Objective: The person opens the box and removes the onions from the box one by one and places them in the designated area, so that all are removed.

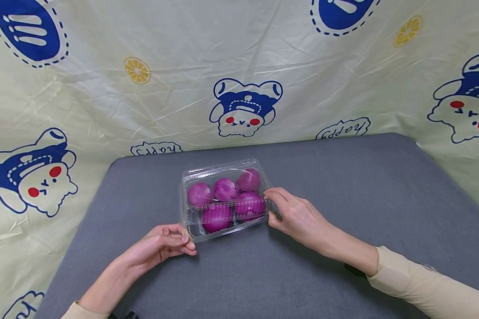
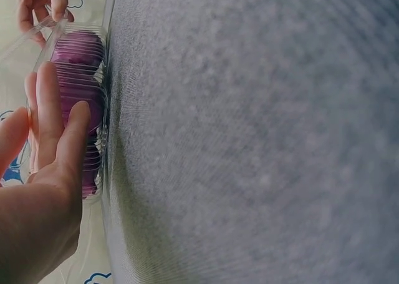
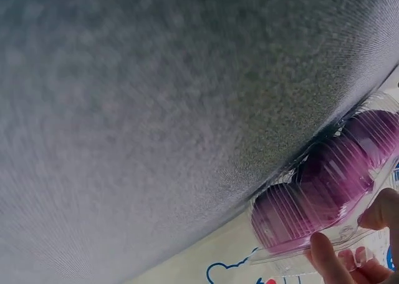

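A clear plastic clamshell container [image 1: 193,217] sits on the table, tilted a little in the head view. Inside it are several red onions [image 1: 217,218], also visible through its ribbed wall in both wrist views. At the container's near left corner is my left hand [image 1: 160,246], fingertips right at the plastic. The left wrist view shows this hand's [image 2: 47,165] fingers fairly straight along the side, thumb apart. My right hand [image 1: 299,217] pinches the container's right end between thumb and fingers. The right wrist view shows its fingertips [image 3: 323,249] at the clear rim.
A grey cloth-covered table [image 1: 343,186] extends around the container. Behind and beside it hangs a pale curtain [image 1: 175,40] printed with blue cartoon animals and orange slices. Dark pieces of gear show beneath both wrists.
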`<action>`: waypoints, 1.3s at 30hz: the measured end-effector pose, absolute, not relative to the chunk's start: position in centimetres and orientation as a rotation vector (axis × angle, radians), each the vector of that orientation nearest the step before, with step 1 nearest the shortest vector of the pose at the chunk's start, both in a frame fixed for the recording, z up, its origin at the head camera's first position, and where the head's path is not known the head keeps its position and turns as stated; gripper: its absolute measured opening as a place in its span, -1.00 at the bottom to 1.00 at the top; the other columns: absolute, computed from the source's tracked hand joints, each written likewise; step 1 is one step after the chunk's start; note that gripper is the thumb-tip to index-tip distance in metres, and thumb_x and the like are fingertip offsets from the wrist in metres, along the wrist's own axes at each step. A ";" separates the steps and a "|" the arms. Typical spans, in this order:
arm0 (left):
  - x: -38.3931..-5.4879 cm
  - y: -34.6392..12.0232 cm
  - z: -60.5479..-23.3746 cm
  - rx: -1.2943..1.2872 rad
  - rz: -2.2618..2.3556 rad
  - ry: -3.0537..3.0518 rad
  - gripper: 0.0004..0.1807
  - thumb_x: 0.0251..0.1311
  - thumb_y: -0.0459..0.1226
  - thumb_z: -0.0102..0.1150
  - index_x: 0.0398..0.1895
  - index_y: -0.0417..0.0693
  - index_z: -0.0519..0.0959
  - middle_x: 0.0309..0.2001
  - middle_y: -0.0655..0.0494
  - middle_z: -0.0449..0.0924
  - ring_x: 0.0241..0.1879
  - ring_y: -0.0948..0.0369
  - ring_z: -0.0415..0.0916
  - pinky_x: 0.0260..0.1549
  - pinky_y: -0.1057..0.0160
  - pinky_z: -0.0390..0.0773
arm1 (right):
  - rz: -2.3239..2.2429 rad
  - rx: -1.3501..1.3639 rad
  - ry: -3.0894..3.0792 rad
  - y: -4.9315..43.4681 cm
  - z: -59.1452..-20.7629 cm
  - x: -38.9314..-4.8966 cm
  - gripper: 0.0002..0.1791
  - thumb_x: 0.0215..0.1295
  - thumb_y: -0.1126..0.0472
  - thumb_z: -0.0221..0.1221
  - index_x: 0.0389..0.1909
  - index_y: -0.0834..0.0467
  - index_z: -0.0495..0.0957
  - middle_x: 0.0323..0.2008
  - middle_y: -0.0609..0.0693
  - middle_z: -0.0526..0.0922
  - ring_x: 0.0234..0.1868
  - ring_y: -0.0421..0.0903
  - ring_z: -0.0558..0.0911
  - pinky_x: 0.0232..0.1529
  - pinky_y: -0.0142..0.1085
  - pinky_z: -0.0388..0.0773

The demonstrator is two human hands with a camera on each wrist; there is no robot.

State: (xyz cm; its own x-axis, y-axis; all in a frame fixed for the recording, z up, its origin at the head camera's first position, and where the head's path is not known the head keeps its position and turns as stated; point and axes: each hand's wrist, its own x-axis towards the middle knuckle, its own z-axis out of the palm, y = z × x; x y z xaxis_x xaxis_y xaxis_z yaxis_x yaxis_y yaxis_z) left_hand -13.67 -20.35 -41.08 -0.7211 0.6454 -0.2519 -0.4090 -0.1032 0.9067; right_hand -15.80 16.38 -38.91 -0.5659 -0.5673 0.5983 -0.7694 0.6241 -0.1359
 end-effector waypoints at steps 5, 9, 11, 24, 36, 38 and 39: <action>-13.6 -20.3 -41.0 0.243 1.889 1.476 -0.91 0.35 -0.42 0.06 -0.21 -0.19 0.57 -0.22 -0.09 0.70 -0.11 0.04 0.67 0.11 0.09 0.53 | 0.456 1.044 -2.338 16.0 -38.4 -16.1 -0.68 -0.02 0.49 0.13 -0.16 0.27 0.47 -0.24 0.06 0.52 -0.53 -0.18 0.46 -0.72 -0.41 0.41; -13.6 -20.3 -40.9 0.210 1.889 1.482 -0.92 0.35 -0.41 0.07 -0.23 -0.18 0.57 -0.22 -0.09 0.70 -0.11 0.03 0.67 0.12 0.09 0.52 | 0.365 1.065 -2.293 15.7 -37.7 -16.3 -0.75 0.02 0.52 0.08 -0.23 0.27 0.47 -0.31 0.07 0.48 -0.52 -0.11 0.46 -0.76 -0.34 0.43; -13.6 -20.3 -40.9 0.207 1.895 1.476 -0.92 0.35 -0.41 0.07 -0.23 -0.18 0.57 -0.23 -0.09 0.70 -0.11 0.03 0.67 0.12 0.08 0.52 | 0.344 1.077 -2.276 15.6 -37.6 -16.2 -0.76 0.04 0.51 0.08 -0.23 0.26 0.48 -0.29 0.08 0.50 -0.49 -0.07 0.50 -0.75 -0.30 0.48; -13.6 -20.5 -40.8 0.220 1.917 1.447 -0.90 0.36 -0.42 0.05 -0.23 -0.17 0.57 -0.24 -0.08 0.70 -0.10 0.04 0.67 0.13 0.08 0.51 | 0.230 1.133 -2.336 16.4 -37.3 -15.3 -0.63 0.04 0.38 0.29 -0.05 0.21 0.58 -0.08 0.08 0.59 -0.22 -0.01 0.58 -0.40 -0.25 0.68; -13.6 -21.0 -40.2 0.137 1.910 1.475 -0.93 0.33 -0.41 0.09 -0.23 -0.19 0.57 -0.24 -0.12 0.69 -0.11 0.02 0.67 0.15 0.03 0.48 | 0.249 1.243 -2.338 16.5 -36.6 -14.9 -0.58 0.01 0.36 0.36 -0.03 0.20 0.59 -0.06 0.09 0.57 0.08 0.04 0.51 0.08 -0.12 0.57; -13.5 -21.1 -40.2 0.114 1.908 1.482 -0.93 0.33 -0.41 0.09 -0.22 -0.21 0.57 -0.24 -0.13 0.69 -0.11 0.01 0.67 0.15 0.03 0.48 | 0.261 1.258 -2.340 16.5 -36.4 -14.7 -0.57 0.01 0.37 0.35 -0.02 0.21 0.58 -0.04 0.10 0.56 0.09 0.03 0.50 0.04 -0.15 0.60; -13.5 -21.1 -40.2 0.105 1.907 1.485 -0.93 0.33 -0.41 0.09 -0.22 -0.22 0.57 -0.24 -0.13 0.69 -0.12 0.01 0.67 0.15 0.04 0.49 | 0.262 1.268 -2.341 16.4 -36.3 -14.7 -0.57 0.02 0.37 0.34 -0.02 0.21 0.58 -0.03 0.10 0.56 0.10 0.03 0.50 0.02 -0.17 0.61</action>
